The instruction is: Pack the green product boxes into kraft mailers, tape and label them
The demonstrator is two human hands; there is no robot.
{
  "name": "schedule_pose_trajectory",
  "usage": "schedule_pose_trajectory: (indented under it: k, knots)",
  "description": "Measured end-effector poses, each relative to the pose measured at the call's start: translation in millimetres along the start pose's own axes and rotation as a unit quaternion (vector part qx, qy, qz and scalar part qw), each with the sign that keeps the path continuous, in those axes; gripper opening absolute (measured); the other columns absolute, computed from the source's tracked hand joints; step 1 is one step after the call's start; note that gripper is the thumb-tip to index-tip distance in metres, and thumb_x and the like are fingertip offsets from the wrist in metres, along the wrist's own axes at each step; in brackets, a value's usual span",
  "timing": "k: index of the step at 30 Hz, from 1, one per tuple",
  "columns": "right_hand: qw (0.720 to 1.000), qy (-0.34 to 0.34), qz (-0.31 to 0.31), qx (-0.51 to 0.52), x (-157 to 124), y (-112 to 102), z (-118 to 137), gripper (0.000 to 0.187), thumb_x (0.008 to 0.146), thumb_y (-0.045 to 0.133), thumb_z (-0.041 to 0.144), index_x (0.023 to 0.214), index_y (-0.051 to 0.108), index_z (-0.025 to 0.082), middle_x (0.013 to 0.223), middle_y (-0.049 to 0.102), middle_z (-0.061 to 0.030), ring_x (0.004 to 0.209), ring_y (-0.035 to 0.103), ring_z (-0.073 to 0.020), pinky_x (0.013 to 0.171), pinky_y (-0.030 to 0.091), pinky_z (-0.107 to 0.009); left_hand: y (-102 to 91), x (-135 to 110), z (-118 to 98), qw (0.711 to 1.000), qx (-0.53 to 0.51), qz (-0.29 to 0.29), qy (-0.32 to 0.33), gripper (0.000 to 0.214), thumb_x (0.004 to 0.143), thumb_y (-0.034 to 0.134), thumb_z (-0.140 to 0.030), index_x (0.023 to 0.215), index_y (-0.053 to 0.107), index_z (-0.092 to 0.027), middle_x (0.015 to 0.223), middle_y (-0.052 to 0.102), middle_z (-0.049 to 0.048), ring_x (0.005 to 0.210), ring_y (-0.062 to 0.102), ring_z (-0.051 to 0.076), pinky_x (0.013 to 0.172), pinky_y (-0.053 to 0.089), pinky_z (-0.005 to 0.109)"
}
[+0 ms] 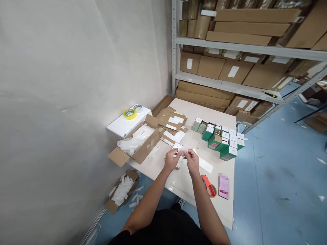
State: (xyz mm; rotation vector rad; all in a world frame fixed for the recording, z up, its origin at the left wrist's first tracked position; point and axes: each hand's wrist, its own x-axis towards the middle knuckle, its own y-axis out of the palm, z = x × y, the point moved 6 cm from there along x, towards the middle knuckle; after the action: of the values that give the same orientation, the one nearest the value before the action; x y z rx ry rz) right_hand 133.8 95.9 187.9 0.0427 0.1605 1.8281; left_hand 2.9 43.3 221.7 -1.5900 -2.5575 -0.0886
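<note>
Over the table, my left hand (170,160) and my right hand (192,161) are close together, fingertips pinched on a small whitish piece (182,149). It looks thin, like paper or a label, but its kind is not clear. Just beneath the hands lies a white box or card (177,145), partly covered by them. A white paper strip (205,165) lies right of my right hand. Nearer to me are an orange tape dispenser (208,186) and a phone with a pink screen (223,187).
Several green-and-white small boxes (228,153) stand at the right of the table (212,207). Flattened cardboard (171,119) lies at the back left. An open carton (146,146) holds white plastic bags. Yellow tape (130,114) rests on a white box. Shelves with cartons (212,66) stand behind.
</note>
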Motion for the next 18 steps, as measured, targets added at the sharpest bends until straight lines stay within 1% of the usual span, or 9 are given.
schedule_pose_trajectory:
  k: [3, 5, 6, 8, 9, 11, 13, 15, 18]
  knots:
    - [1.000, -0.016, 0.013, -0.005, -4, 35, -2, 0.033, 0.082, 0.070, 0.057, 0.084, 0.068, 0.024, 0.086, 0.071, -0.0038, 0.081, 0.062, -0.0208, 0.073, 0.051, -0.033, -48.5, -2, 4, 0.999, -0.017, -0.036, -0.014, 0.026, 0.079, 0.081, -0.044, 0.071, 0.074, -0.021, 0.081, 0.070, 0.0041, 0.083, 0.064, 0.021, 0.079, 0.050, 0.029]
    - [1.000, -0.019, 0.015, 0.004, -7, 59, -5, 0.031, 0.079, 0.071, 0.054, 0.079, 0.065, 0.024, 0.094, 0.072, -0.0055, 0.089, 0.063, -0.0228, 0.079, 0.051, -0.035, -96.4, -1, 8, 0.996, -0.024, -0.082, -0.016, 0.027, 0.080, 0.081, -0.045, 0.073, 0.074, -0.020, 0.079, 0.070, 0.0031, 0.081, 0.064, 0.020, 0.077, 0.049, 0.027]
    - [1.000, -0.019, 0.012, 0.010, -9, 71, -6, 0.030, 0.078, 0.072, 0.052, 0.076, 0.063, 0.023, 0.098, 0.073, -0.0064, 0.093, 0.064, -0.0239, 0.082, 0.051, -0.035, -125.3, -2, 11, 0.993, -0.025, -0.115, -0.018, 0.029, 0.080, 0.080, -0.046, 0.073, 0.074, -0.019, 0.076, 0.070, 0.0023, 0.079, 0.063, 0.019, 0.076, 0.049, 0.027]
    - [1.000, -0.016, -0.005, 0.017, -14, 97, -10, 0.029, 0.077, 0.071, 0.049, 0.071, 0.058, 0.023, 0.100, 0.072, -0.0069, 0.097, 0.064, -0.0247, 0.085, 0.049, -0.035, -191.8, -7, 15, 0.976, -0.028, -0.217, -0.023, 0.032, 0.081, 0.079, -0.049, 0.073, 0.073, -0.018, 0.071, 0.068, 0.0005, 0.074, 0.063, 0.018, 0.072, 0.049, 0.025]
    - [1.000, -0.012, -0.014, 0.016, -16, 111, -12, 0.030, 0.077, 0.070, 0.048, 0.069, 0.054, 0.024, 0.096, 0.072, -0.0063, 0.095, 0.064, -0.0242, 0.083, 0.049, -0.035, -226.8, -13, 18, 0.960, -0.033, -0.278, -0.027, 0.034, 0.081, 0.078, -0.050, 0.075, 0.073, -0.018, 0.071, 0.068, 0.0004, 0.074, 0.063, 0.018, 0.072, 0.050, 0.025]
    - [1.000, -0.002, -0.022, 0.003, -23, 142, -18, 0.031, 0.078, 0.067, 0.047, 0.067, 0.048, 0.025, 0.082, 0.067, -0.0033, 0.084, 0.061, -0.0219, 0.076, 0.047, -0.033, -293.6, -33, 23, 0.911, -0.063, -0.406, -0.025, 0.035, 0.083, 0.075, -0.052, 0.087, 0.076, -0.017, 0.081, 0.074, 0.0024, 0.081, 0.067, 0.019, 0.077, 0.052, 0.027]
    - [1.000, 0.006, -0.004, -0.014, -32, 180, -26, 0.032, 0.076, 0.066, 0.048, 0.066, 0.045, 0.026, 0.072, 0.061, -0.0004, 0.074, 0.057, -0.0198, 0.069, 0.045, -0.031, -345.5, -55, 27, 0.876, -0.082, -0.474, -0.014, 0.040, 0.085, 0.072, -0.054, 0.098, 0.076, -0.017, 0.093, 0.077, 0.0057, 0.089, 0.070, 0.021, 0.082, 0.054, 0.029]
    - [0.999, 0.012, 0.044, -0.023, -43, 226, -36, 0.034, 0.074, 0.068, 0.048, 0.065, 0.044, 0.026, 0.072, 0.062, -0.0001, 0.071, 0.056, -0.0187, 0.066, 0.044, -0.030, -382.7, -74, 31, 0.873, -0.086, -0.480, -0.011, 0.044, 0.084, 0.073, -0.056, 0.103, 0.076, -0.016, 0.100, 0.078, 0.0078, 0.094, 0.071, 0.022, 0.085, 0.056, 0.030]
    - [0.991, 0.030, 0.125, -0.036, -65, 300, -58, 0.034, 0.070, 0.072, 0.051, 0.067, 0.050, 0.025, 0.075, 0.066, -0.0014, 0.070, 0.058, -0.0179, 0.064, 0.045, -0.029, -425.7, -103, 40, 0.881, -0.085, -0.465, -0.023, 0.049, 0.080, 0.075, -0.059, 0.102, 0.076, -0.016, 0.098, 0.079, 0.0083, 0.092, 0.072, 0.024, 0.084, 0.057, 0.031]
